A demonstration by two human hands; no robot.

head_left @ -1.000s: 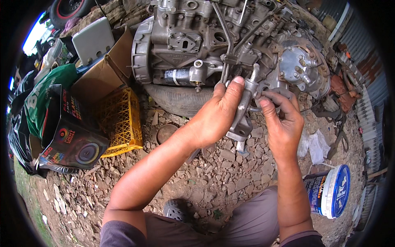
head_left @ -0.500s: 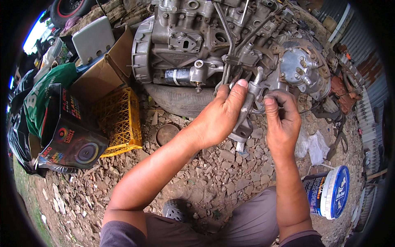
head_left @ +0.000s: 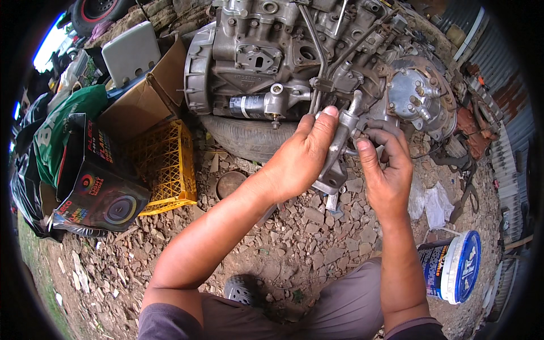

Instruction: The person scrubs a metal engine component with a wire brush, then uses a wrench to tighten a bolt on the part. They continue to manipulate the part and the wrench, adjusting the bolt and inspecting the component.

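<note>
Before the engine (head_left: pixel 294 51), both hands' (head_left: pixel 300 158) (head_left: pixel 385 170) grip holds the metal bracket (head_left: pixel 339 150) upright, long axis vertical.

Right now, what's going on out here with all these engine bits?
A person sits on rubble-strewn ground before a big engine resting on a tyre. The left hand grips a grey metal bracket upright, while the right hand pinches something small near its top. A yellow crate and a white tub sit nearby.

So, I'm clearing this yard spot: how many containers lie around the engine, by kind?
Yellow plastic crate: 1
Brown cardboard box: 1
Black printed box: 1
Blue-lidded tub: 1
Total: 4
</note>
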